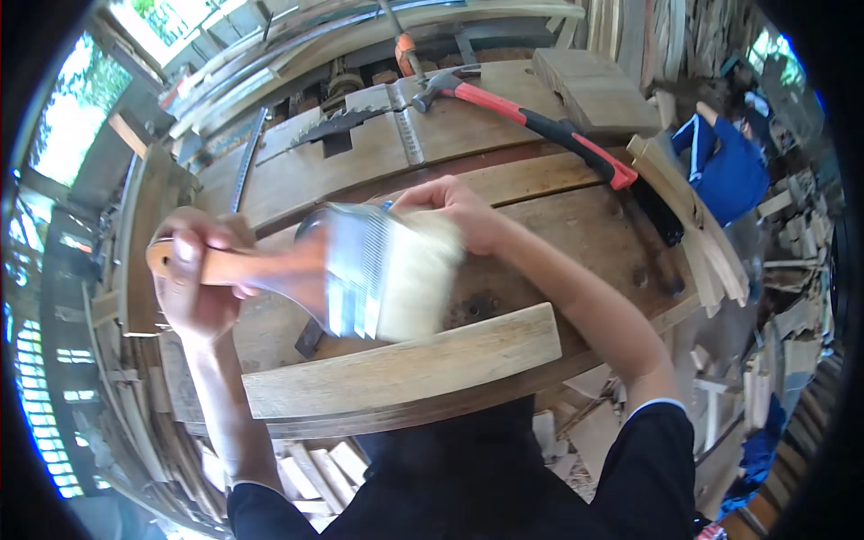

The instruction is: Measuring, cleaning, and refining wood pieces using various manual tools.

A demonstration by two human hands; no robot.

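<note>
My left hand is closed round the wooden handle of a wide paintbrush with a metal ferrule and pale bristles, blurred by motion. My right hand is just behind the bristles, fingers curled on something largely hidden by the brush, a bit of blue showing beside them. Below the brush, a pale wooden plank lies along the near edge of the worn wooden workbench.
A red and black hammer lies across the back. A metal ruler is at back left, a wooden block at back right, strips at the right edge. Blue cloth and wood scraps lie beyond.
</note>
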